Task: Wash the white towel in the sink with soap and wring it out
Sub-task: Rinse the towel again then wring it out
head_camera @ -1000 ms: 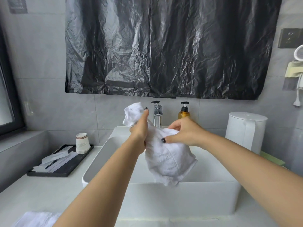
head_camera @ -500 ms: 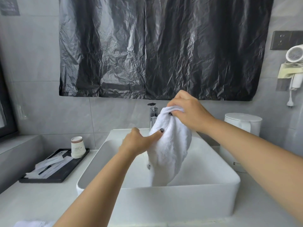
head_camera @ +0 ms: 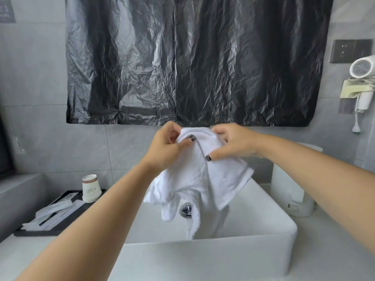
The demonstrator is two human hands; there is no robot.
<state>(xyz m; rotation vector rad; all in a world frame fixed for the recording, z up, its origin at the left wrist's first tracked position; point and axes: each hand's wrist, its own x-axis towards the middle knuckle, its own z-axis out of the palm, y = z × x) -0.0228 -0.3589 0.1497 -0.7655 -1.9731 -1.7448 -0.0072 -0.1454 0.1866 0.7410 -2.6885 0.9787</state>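
Both hands have come up to the towel's (head_camera: pixel 199 179) top edge since half a second ago: then the right hand (head_camera: pixel 233 144) held the top alone while the left hand (head_camera: pixel 167 148) touched the cloth lower down. Now they sit side by side at the same height, close together but not touching.

Each hand pinches the upper fold between thumb and curled fingers, thumbs on the near face of the cloth, fingers hidden behind it. Below the two grips the towel hangs in loose folds, its lowest end dropping inside the sink (head_camera: pixel 274 226) and passing just in front of the drain (head_camera: pixel 186 208). Holding it high and over the basin probably lets any drips fall into the bowl, and the paired grip looks like a set-up for spreading the cloth or twisting it. Whether the towel is wet I cannot tell, and the tap is hidden behind it.

Both forearms reach forward, nearly straight, converging on the cloth, with wrists level and knuckles turned away.
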